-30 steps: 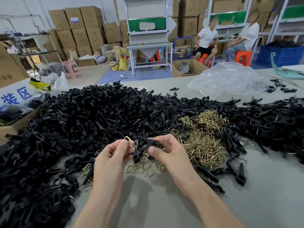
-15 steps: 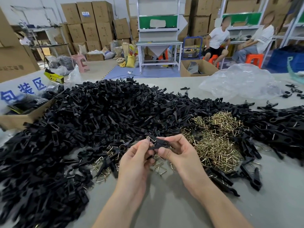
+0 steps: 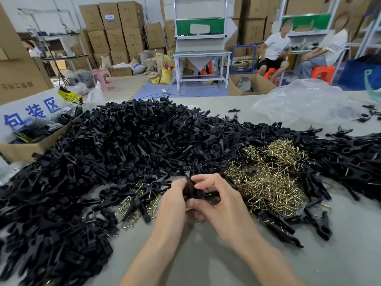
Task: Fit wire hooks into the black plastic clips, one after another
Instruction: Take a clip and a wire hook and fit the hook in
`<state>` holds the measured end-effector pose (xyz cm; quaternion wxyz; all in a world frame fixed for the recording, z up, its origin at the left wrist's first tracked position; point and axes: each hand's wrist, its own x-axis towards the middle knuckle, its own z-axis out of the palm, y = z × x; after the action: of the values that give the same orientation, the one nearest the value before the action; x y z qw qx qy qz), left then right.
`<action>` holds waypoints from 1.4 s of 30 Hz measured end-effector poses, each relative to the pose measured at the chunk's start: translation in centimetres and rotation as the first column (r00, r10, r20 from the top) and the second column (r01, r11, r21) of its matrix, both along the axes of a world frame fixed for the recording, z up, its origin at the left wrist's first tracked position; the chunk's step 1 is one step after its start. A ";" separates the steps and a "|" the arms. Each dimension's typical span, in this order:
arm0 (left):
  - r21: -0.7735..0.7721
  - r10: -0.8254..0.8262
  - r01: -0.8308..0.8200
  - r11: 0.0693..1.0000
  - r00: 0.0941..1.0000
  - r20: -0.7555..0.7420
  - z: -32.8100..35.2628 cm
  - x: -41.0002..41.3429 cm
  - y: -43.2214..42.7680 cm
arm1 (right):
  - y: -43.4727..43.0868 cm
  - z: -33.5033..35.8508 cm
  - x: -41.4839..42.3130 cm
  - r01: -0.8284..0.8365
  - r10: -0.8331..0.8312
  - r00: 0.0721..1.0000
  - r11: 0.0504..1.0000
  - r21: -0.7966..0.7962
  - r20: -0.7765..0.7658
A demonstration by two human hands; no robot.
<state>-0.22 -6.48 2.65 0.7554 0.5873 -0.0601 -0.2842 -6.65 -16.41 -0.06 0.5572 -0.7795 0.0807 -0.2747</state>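
Note:
Both hands meet over the grey table, low in the middle of the view. My left hand and my right hand are pressed together around one black plastic clip. A glint of wire shows at the clip by my right fingers; the rest of the hook is hidden. A huge heap of black clips fills the left and centre. A mound of brass-coloured wire hooks lies just right of my hands. A few loose hooks sit left of them.
More black clips spread along the right. A crumpled clear plastic bag lies at the far right. An open cardboard box stands at the left edge. Two people sit on orange stools beyond the table.
My hands have closed in tighter around the clip, the fingers now overlapping it. The wire hook seen at my left fingertips a second ago is now mostly hidden at the clip.

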 end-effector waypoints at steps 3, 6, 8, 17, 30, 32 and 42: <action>-0.099 -0.093 0.088 0.991 0.995 -0.046 0.4 -0.1 0.3 | 0.2 0.3 -0.1 0.067 -0.041 0.995 0.951 -0.302 0.091; -0.096 -0.182 0.178 0.979 0.983 -0.026 0.4 -0.6 0.7 | 0.3 0.6 -0.2 0.029 0.015 0.995 0.902 -0.431 0.100; -0.123 -0.240 0.231 0.965 0.969 -0.060 0.7 -0.6 1.0 | 0.2 0.6 -0.3 -0.001 0.042 0.996 0.896 -0.444 0.083; -0.180 -0.245 0.223 0.958 0.963 -0.114 0.4 -0.4 1.1 | 0.2 0.8 -0.8 -0.082 0.088 0.996 0.915 -0.394 -0.004; -0.110 -0.152 0.146 0.983 0.987 -0.049 0.3 -0.8 0.5 | 0.2 0.7 -1.0 -0.111 0.099 0.994 0.913 -0.393 -0.050; -0.136 -0.154 0.141 0.981 0.984 -0.086 0.2 -0.7 0.6 | 0.3 0.7 -0.8 -0.069 0.064 0.998 0.903 -0.423 -0.027; -0.114 -0.106 0.105 0.988 0.994 -0.001 0.0 0.5 0.6 | -1.1 0.8 -1.6 0.133 -0.133 0.991 0.991 -0.016 -0.008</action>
<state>0.27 -5.93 2.62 0.7718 0.5383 -0.1044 -0.3219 -8.26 -17.47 0.79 0.5311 -0.7780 0.1329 -0.3083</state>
